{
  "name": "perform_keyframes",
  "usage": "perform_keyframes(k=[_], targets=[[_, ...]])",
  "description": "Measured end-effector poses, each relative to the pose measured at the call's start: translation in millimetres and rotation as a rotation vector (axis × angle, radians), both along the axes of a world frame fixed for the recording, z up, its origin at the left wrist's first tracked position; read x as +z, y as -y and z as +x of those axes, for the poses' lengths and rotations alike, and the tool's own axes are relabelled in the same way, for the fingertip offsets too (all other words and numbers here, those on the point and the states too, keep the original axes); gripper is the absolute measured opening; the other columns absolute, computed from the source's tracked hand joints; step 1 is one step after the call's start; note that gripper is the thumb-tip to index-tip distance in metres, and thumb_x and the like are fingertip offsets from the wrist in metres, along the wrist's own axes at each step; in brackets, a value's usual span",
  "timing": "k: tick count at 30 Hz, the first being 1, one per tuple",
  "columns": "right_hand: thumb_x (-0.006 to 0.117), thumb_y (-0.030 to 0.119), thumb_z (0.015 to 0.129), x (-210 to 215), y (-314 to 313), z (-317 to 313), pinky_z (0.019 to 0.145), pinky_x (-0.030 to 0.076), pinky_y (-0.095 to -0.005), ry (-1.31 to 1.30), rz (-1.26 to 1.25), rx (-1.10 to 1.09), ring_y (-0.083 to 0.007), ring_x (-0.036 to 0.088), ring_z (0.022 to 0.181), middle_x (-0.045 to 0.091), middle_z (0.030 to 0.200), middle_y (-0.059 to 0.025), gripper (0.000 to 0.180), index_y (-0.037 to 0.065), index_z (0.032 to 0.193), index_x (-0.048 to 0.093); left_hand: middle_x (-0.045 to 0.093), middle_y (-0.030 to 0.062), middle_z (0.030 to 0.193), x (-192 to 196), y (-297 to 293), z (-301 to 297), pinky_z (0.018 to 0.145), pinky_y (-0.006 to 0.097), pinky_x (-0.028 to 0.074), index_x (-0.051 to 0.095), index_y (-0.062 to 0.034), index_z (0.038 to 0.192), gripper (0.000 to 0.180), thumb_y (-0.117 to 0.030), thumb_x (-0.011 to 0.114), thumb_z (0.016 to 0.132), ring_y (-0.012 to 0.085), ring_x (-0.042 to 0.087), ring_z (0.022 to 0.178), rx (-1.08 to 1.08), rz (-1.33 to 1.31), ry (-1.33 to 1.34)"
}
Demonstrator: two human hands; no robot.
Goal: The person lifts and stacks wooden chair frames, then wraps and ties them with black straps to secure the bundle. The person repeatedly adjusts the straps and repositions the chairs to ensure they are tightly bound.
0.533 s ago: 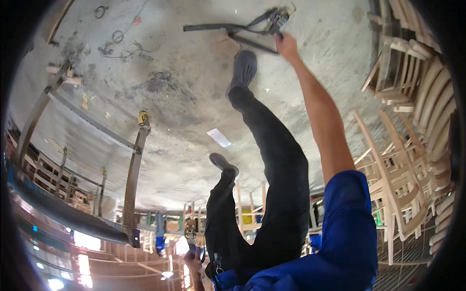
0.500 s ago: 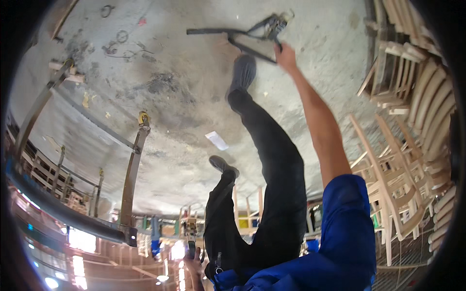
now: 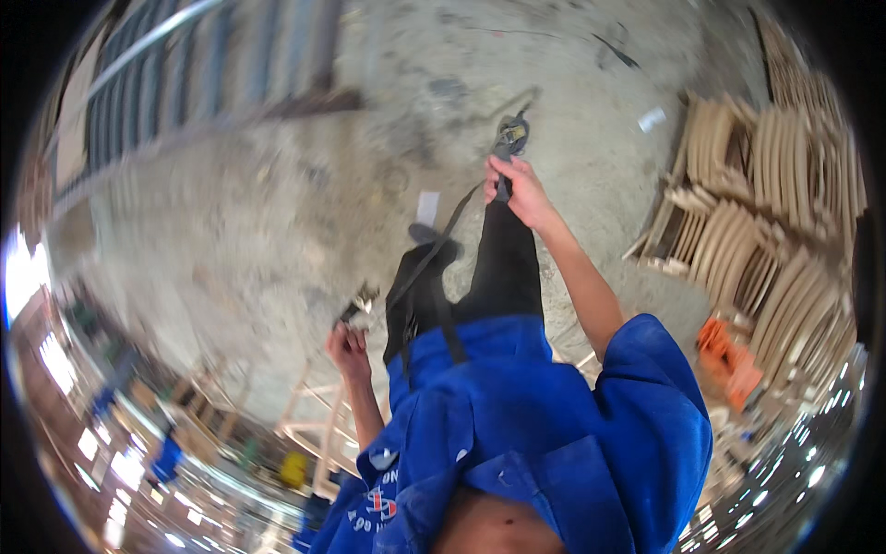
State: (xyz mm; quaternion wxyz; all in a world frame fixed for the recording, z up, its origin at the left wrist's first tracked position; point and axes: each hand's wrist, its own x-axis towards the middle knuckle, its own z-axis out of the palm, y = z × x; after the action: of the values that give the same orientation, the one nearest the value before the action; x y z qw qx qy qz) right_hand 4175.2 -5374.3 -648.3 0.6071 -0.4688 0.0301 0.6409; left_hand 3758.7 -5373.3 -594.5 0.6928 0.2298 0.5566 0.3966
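Note:
My right hand (image 3: 520,189) is out in front of my body, its fingers closed round the dark handle of a ratchet strap buckle (image 3: 510,138). The buckle has a metal and yellowish middle, and its far end points away from me. A dark strap (image 3: 449,228) hangs from near this hand and runs down to the left across my leg. Lower and to the left, my left hand (image 3: 348,349) is closed on the dark handle of a metal tool (image 3: 363,301), held beside my thigh. Blur hides what kind of tool it is.
Stacks of curved wooden chair parts (image 3: 729,222) line the right side, with an orange object (image 3: 727,358) near them. A rack of dark metal bars (image 3: 221,60) stands at the upper left. Papers (image 3: 651,119) and a dark cord (image 3: 616,52) lie on the concrete floor (image 3: 249,231).
My view has swung, bringing the metal bar rack to the upper left. My right hand has drawn the buckle and strap nearer my body. My left hand shows more fully, still holding its tool.

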Motion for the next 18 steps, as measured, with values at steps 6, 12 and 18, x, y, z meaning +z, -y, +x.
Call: perform_keyframes(k=[6,12,18], targets=[[0.047,0.021,0.095,118,-102,-178,0.081,0.048,-0.0399,-0.168,0.410,0.342,-0.0209,0.058,0.081,0.055,0.084,-0.0052,0.031,-0.002,0.116,0.048,0.039,-0.0008,0.066,80,-28,-102,0.057,0.029,0.040,0.036,-0.0160,0.138,0.049,-0.018,0.049,0.091,0.0084,0.035,0.049,0.359,0.245,0.811],[0.051,0.027,0.092,191,-211,-322,0.080,0.050,-0.0424,-0.295,0.708,0.670,-0.0244,0.059,0.082,0.055,0.089,-0.0106,0.054,-0.005,0.132,0.036,0.053,0.0012,0.069,93,-133,-183,0.041,0.023,0.030,0.049,-0.0115,0.128,0.039,-0.018,0.054,0.090,0.0073,0.037,0.043,0.239,0.104,-0.051],[0.060,0.038,0.084,186,-366,-419,0.059,0.053,-0.0337,0.056,0.740,0.864,-0.0214,0.062,0.070,0.057,0.087,-0.0121,0.076,-0.005,0.138,0.030,0.050,0.0024,0.048,82,-326,-338,0.044,0.029,0.034,0.066,-0.0026,0.068,0.028,-0.026,0.063,0.084,0.0101,0.044,0.043,0.149,0.323,-0.872]])
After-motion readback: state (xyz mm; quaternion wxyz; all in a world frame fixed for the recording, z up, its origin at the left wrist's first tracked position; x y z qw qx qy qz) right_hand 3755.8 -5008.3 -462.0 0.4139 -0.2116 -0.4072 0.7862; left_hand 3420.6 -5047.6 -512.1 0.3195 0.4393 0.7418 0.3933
